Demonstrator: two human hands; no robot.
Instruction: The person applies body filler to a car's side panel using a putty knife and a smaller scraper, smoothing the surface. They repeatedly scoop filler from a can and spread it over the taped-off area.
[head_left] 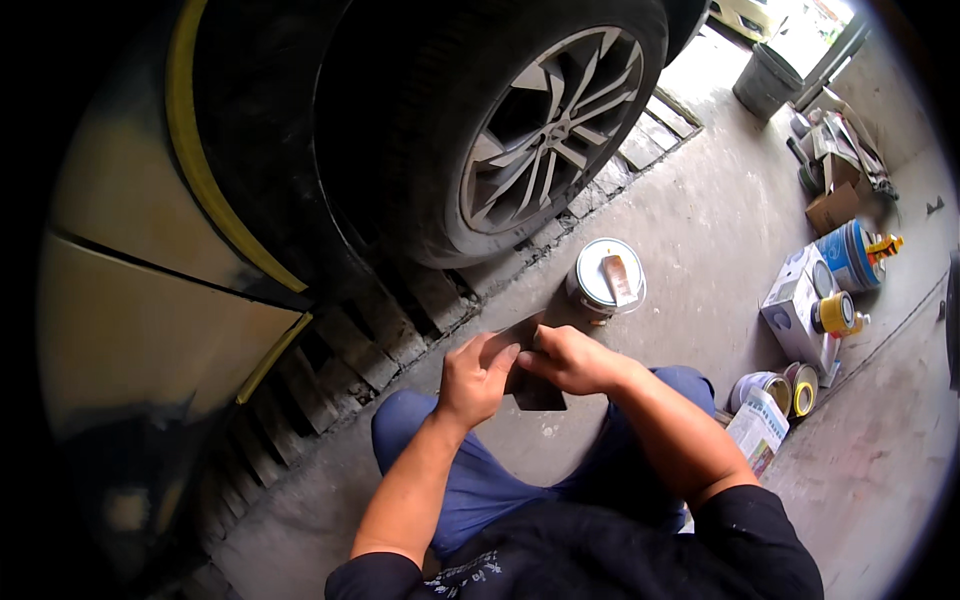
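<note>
Between my two hands is a dark, stiff-looking sheet [542, 394], apparently sandpaper, its lower corner hanging below my fingers. My left hand [472, 380] grips its left side, thumb pointing up and inward. My right hand [575, 360] is closed on the right part, its thumb near the left thumb. Just beyond them on the concrete floor stands a round can [588, 290] with a white lid, on which lies a flat brownish piece [620, 281].
A car wheel [555, 135] fills the upper middle. To the left is a sanded body panel [165, 340] edged with yellow masking tape [190, 150]. Paint tins [765, 388], a white box [797, 300], a blue bucket [845, 255] and newspaper [758, 432] line the right wall. A floor grating [375, 340] runs under the car.
</note>
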